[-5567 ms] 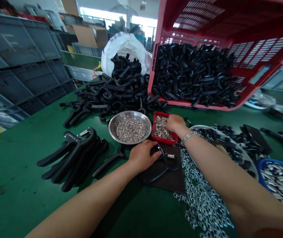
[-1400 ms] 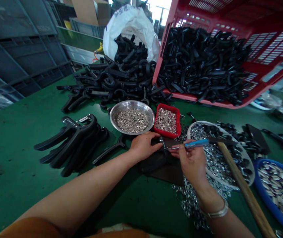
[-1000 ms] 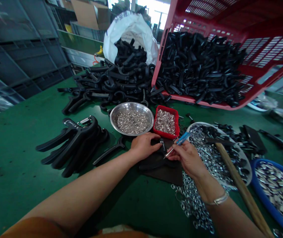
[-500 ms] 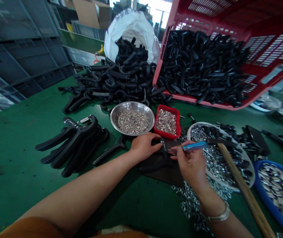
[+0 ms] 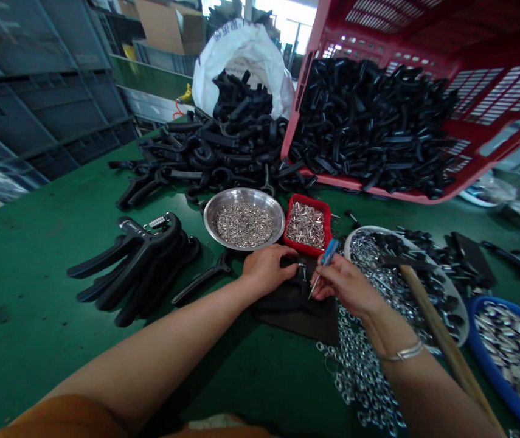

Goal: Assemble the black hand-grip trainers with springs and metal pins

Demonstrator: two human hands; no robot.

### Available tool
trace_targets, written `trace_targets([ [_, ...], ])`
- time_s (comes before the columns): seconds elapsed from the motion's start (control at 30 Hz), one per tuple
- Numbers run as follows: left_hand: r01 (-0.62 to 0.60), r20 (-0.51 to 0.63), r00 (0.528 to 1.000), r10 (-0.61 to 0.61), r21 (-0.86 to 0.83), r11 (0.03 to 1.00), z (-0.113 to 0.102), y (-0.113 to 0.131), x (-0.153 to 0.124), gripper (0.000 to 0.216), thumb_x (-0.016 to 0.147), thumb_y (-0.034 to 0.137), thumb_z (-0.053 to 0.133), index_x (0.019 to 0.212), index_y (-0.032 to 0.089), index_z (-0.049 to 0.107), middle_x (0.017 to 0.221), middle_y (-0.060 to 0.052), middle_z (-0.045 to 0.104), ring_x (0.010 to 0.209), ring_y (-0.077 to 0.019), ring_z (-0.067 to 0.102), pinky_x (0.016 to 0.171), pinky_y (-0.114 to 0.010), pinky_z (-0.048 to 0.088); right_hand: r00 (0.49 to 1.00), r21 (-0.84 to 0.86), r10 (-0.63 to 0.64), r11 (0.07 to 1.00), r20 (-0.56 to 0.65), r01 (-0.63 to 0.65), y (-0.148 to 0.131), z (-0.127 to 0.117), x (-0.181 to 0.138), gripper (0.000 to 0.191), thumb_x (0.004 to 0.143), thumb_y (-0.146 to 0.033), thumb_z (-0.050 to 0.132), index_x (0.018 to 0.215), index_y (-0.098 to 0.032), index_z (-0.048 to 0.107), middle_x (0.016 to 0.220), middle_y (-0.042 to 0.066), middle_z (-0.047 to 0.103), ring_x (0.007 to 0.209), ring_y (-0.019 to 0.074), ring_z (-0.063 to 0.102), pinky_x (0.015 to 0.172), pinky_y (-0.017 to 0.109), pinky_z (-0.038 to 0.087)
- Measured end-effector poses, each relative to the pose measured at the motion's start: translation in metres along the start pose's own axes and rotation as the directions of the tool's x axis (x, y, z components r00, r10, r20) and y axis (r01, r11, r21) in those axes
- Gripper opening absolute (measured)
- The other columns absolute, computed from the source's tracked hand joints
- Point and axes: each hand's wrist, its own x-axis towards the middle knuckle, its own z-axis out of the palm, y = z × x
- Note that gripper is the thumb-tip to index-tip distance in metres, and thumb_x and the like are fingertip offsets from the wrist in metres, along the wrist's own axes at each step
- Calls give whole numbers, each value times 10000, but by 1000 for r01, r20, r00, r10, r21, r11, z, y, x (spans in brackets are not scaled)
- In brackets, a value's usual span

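Observation:
My left hand (image 5: 265, 267) is closed around the top of a black hand grip exerciser (image 5: 282, 299), which lies on a dark mat (image 5: 321, 327). A small metal spring (image 5: 303, 271) shows at its head, beside my fingertips. In my right hand (image 5: 345, 282) is a screwdriver (image 5: 329, 252) with a blue handle, pinched between thumb and fingers. Its thin shaft points down and left, the tip close to the exerciser; whether it touches cannot be made out. A loose black handle (image 5: 202, 281) lies left of my left hand.
Beyond my hands stand a metal bowl (image 5: 211, 228) and a red tray (image 5: 331, 234) of small metal pins. At right are a white tray (image 5: 458, 331), a hammer (image 5: 442, 331) and a blue basin (image 5: 474, 340). Stacked exercisers (image 5: 138, 261) lie left; a red basket (image 5: 289, 131) leans behind.
The screwdriver has swung from nearly level to steep, its handle now up and its tip lower. My right hand has turned with it and shifted slightly left. My left hand stays in place.

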Motion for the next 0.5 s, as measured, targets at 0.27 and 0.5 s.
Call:
trace_targets([
  [0.27, -85, -64, 994, 92, 103, 991, 1, 5, -6, 262, 828, 391, 477, 1006, 255, 613, 1018, 12, 632, 874, -149, 579, 729, -262, 444, 886, -7, -284, 953, -366, 302, 16, 12, -15, 348, 725, -377, 613, 901, -222, 356, 684, -34, 629, 573, 153, 646, 512, 279, 553],
  [0.5, -59, -61, 996, 69, 146, 988, 2, 6, -7, 270, 833, 399, 469, 1019, 255, 600, 1011, 15, 634, 829, -144, 589, 684, -249, 449, 816, -416, -501, 833, -288, 364, 18, 20, -22, 214, 803, -340, 507, 922, -219, 376, 755, 35, 616, 621, 185, 644, 526, 321, 552],
])
